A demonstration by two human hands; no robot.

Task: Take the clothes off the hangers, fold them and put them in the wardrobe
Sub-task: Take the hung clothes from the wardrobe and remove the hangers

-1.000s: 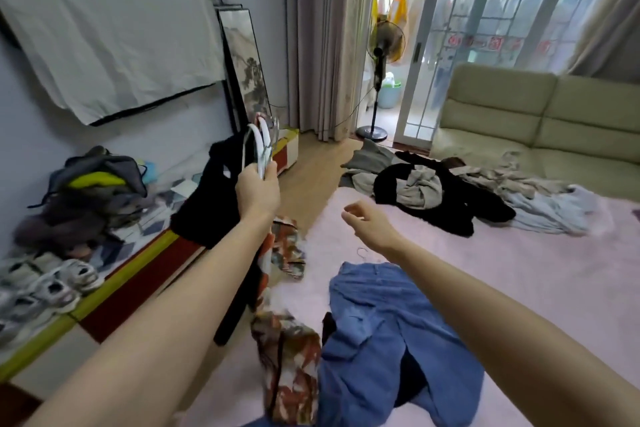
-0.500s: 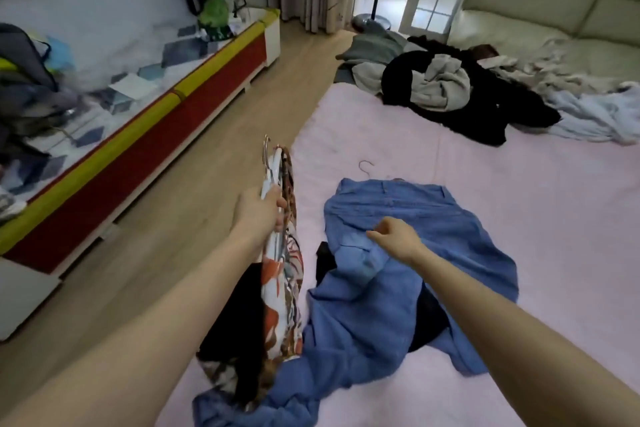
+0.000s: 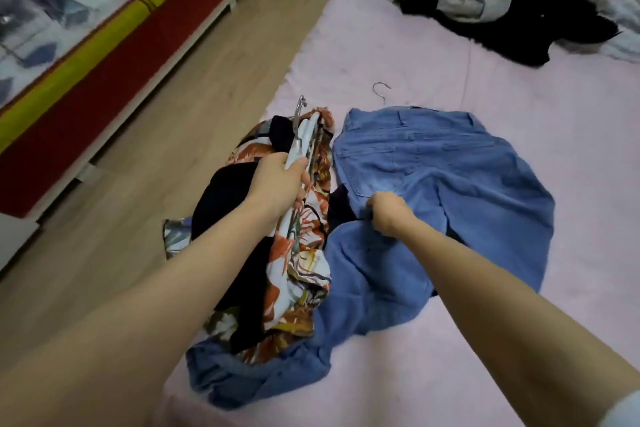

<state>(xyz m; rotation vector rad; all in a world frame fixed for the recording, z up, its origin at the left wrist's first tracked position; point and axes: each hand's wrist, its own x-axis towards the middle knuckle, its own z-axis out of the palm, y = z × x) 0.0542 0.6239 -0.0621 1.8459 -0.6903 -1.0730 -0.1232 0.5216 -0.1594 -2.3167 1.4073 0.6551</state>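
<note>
Hands gripping hangers and denim

Left hand [image 3: 281, 180] clutches bunched white hangers [image 3: 302, 142] bearing the floral garment [image 3: 304, 253], probably parking them; right hand [image 3: 388, 213] pinches blue jeans [image 3: 450, 177] on the pink mat [image 3: 415, 45], likely to spread them for folding.

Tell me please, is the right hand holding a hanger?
No, the right hand grips the blue jeans; the left hand holds the hangers.

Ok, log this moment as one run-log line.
left hand: gripping white hangers with patterned garment | right hand: pinching blue denim garment | surface: pink mat | folding: not begun
</note>
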